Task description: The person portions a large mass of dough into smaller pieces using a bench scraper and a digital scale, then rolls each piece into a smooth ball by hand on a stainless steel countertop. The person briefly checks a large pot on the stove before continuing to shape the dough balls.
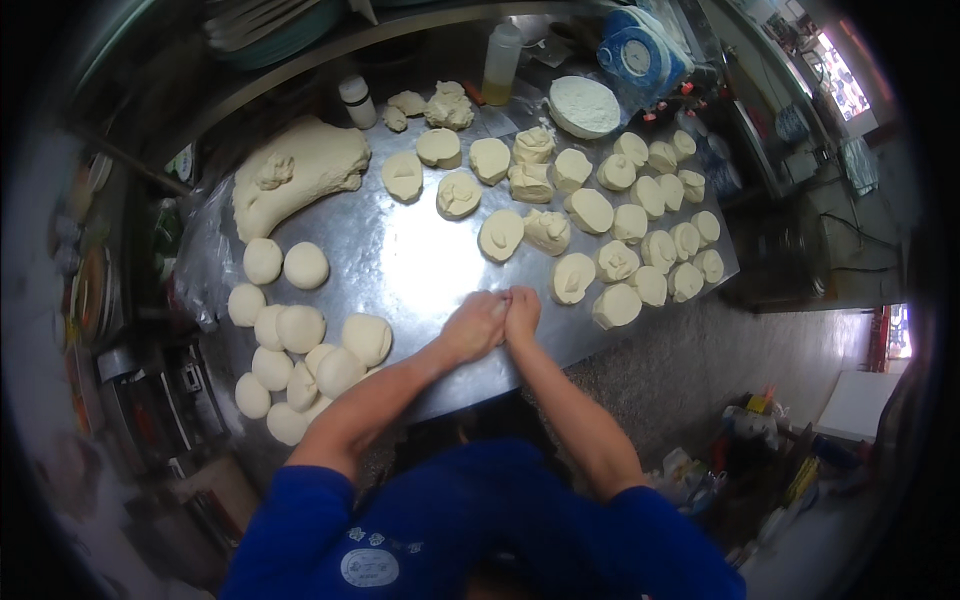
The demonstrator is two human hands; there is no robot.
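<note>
My left hand (472, 326) and my right hand (523, 311) meet over the metal worktop (427, 262), near its front edge. Their fingers are curled and touch one another. A small pale patch shows between them, perhaps dough, but the hands hide most of it. Just right of my right hand lies a cut dough piece (572, 278), one of several in rows reaching the right end. To the left of my forearm, smooth rounded dough balls (301, 328) lie in a cluster, some resting on others. A large dough mass (300, 172) sprawls at the back left.
Along the back stand a white-capped shaker (358, 103), a squeeze bottle (501, 64) with yellowish liquid, a bowl of white flour (585, 107) and a blue dial scale (639, 52). Rough dough scraps (448, 106) lie there too. Clear plastic sheeting (206, 251) hangs at the left edge.
</note>
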